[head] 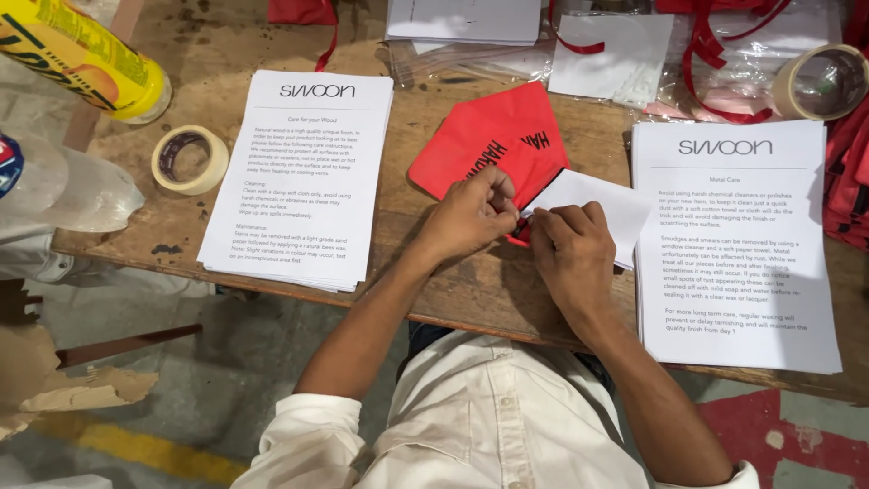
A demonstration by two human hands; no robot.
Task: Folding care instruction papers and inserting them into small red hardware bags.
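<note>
Red pouch (493,136): mid-worktop, near the front edge, directly beyond both hands.
Left hand (471,217): fingers pinched on its corner.
Right hand (572,249): pinching the folded white sheet (597,204) there.
Obscured: pouch opening behind fingers.

Both forearms reach forward from rolled-up pale sleeves and converge at the centre, where the left hand (471,215) and the right hand (572,249) meet fingertip to fingertip, knuckles raised, fingers curled in a fine pinch, backs of the hands facing up.
</note>
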